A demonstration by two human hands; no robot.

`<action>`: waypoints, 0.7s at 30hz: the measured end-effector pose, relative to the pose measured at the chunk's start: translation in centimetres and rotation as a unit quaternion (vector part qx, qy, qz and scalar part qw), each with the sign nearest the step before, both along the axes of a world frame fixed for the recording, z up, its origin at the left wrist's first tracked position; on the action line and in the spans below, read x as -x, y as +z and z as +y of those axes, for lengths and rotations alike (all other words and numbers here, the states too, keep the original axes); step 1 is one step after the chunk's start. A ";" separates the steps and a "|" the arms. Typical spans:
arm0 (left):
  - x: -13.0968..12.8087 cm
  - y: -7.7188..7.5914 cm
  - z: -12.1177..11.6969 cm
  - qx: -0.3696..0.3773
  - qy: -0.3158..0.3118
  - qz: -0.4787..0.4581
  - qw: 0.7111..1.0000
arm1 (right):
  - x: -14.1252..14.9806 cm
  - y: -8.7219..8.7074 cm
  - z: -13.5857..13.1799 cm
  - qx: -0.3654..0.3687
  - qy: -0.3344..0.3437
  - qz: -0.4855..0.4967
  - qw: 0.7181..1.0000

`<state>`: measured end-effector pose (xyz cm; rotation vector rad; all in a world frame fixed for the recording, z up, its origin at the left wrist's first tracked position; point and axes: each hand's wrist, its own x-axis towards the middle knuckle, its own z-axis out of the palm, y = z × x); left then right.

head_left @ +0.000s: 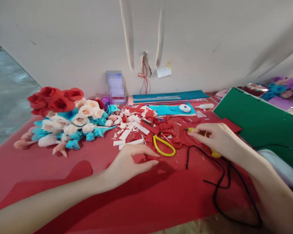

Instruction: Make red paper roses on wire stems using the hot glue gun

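Note:
My left hand (pixel 130 161) is over the red table, its thumb and forefinger apart. Dark red shapes show in the gap between them, too blurred to tell from the red surface below. Further right, my right hand (pixel 213 136) is closed around a yellow glue gun (pixel 216 153), mostly hidden by the fingers, with its tip pointing left. Between the hands lie scissors with yellow and red handles (pixel 164 148), touching red and white paper scraps (pixel 134 125). Red paper (pixel 39 185) lies by my left forearm.
Red, cream and blue paper flowers (pixel 83 113) are heaped at the left. A phone (pixel 116 86) leans on the wall. A white oval object (pixel 185 108) rests on blue paper (pixel 161 110). At right are a green board (pixel 261 120) and a loose black cord (pixel 217 195).

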<state>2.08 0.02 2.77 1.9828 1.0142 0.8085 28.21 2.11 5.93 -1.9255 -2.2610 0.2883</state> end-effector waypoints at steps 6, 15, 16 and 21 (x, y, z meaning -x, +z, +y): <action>1.2 -2.7 -1.5 0.026 0.019 -0.047 0.998 | -6.1 -5.6 0.6 0.036 -0.173 -0.060 0.982; 1.4 -4.4 -1.2 0.052 0.006 -0.065 0.997 | -7.3 -6.9 -0.5 0.034 -0.184 0.094 0.978; 1.4 -4.4 -1.2 0.055 0.008 -0.069 0.996 | -6.8 -6.4 -0.8 0.025 -0.179 0.123 0.976; 1.5 -4.7 -1.0 0.066 0.031 -0.075 0.995 | -3.6 -4.6 -2.2 -0.007 -0.156 0.216 0.964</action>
